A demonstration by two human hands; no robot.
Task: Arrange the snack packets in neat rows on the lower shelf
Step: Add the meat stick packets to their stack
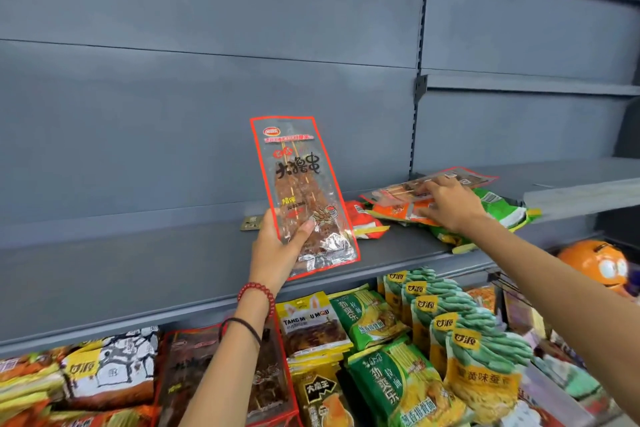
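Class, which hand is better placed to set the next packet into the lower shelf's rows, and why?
Left. The left hand grips a skewer packet, held upright in the air; the right hand only touches the loose pile on the grey shelf.

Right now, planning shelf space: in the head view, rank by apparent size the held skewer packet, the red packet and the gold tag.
1. Held skewer packet: largest, though nearest the camera.
2. Red packet: partly covered.
3. Gold tag: smallest.
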